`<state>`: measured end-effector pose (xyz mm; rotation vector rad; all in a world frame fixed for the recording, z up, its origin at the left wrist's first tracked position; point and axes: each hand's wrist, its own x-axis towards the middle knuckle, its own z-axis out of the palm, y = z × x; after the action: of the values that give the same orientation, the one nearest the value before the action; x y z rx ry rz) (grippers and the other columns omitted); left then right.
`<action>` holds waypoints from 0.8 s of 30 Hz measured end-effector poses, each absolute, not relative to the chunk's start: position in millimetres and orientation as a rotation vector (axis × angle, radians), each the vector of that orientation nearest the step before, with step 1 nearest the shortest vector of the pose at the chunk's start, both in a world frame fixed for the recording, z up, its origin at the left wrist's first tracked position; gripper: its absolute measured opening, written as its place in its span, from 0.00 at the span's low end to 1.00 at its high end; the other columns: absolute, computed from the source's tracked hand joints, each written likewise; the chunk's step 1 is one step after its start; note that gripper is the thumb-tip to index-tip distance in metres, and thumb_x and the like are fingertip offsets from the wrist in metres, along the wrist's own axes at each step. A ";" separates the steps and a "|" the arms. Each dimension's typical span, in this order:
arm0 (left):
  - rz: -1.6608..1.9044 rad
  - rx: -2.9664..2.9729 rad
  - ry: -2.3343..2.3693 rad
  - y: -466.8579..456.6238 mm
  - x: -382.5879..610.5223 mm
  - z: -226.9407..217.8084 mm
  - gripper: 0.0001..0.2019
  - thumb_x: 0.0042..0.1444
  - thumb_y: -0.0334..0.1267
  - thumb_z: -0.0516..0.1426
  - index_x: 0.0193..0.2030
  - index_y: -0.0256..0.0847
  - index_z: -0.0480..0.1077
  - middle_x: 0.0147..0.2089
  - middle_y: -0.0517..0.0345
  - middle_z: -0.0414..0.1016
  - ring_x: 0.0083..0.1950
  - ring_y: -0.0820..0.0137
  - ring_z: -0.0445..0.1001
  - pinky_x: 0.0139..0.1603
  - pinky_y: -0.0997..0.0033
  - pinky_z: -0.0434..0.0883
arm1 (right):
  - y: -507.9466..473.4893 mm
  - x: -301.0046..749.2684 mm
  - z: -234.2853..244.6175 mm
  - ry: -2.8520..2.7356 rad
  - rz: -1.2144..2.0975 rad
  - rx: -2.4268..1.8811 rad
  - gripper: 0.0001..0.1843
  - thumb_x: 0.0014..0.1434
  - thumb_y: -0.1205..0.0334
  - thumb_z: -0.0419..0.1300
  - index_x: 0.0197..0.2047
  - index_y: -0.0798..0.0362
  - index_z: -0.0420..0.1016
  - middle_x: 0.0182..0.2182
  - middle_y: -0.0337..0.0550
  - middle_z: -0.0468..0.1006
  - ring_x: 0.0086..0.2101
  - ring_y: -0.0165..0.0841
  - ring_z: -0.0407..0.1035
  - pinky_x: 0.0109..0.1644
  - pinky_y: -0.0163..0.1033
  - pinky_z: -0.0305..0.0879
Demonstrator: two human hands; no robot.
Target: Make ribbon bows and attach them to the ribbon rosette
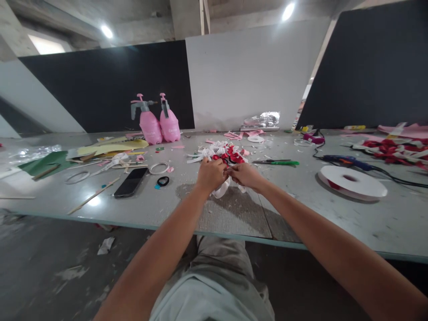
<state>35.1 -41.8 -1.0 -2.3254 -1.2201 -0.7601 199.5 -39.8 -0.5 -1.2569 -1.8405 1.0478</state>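
Observation:
A bundle of red and white ribbon (230,154) lies on the table in front of me, with loose white ends spreading around it. At its near side my left hand (212,173) is closed on the ribbon, its fingers bent over it. Thumb and fingers pinched, my right hand (245,175) meets the left one and grips ribbon there too. The exact bit between the fingertips is too small to make out. White loops hang below both hands. Green-handled scissors (277,162) lie just right of the bundle.
Left of my hands are a black phone (131,182), a white ring roll (159,168) and a black tape roll (163,181). Two pink spray bottles (150,127) stand behind. On the right lie a large ribbon spool (368,187), a corded glue gun (347,161) and more red-white ribbon (394,150).

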 end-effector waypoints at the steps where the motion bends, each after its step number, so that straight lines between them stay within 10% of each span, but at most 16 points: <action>1: -0.758 -2.311 -1.218 -42.6 36.7 -1.3 0.06 0.55 0.38 0.59 0.33 0.40 0.75 0.36 0.52 0.77 0.38 0.63 0.73 0.43 0.57 0.58 | -39.8 199.3 -1.1 -1.803 1.106 -1.243 0.17 0.58 0.53 0.58 0.23 0.54 0.67 0.14 0.34 0.64 0.14 0.22 0.51 0.16 0.31 0.44; 24: -1.061 -2.242 -1.276 -34.9 29.1 -4.8 0.08 0.57 0.40 0.58 0.31 0.44 0.76 0.33 0.57 0.79 0.33 0.68 0.72 0.38 0.63 0.58 | -42.5 189.9 0.2 -1.561 1.358 -1.035 0.15 0.56 0.50 0.60 0.30 0.54 0.70 0.11 0.29 0.58 0.12 0.21 0.45 0.16 0.30 0.37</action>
<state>29.1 -34.9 -4.8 -2.2424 -1.2758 -1.0610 189.9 -42.5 0.2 -1.0352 -1.5613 1.3584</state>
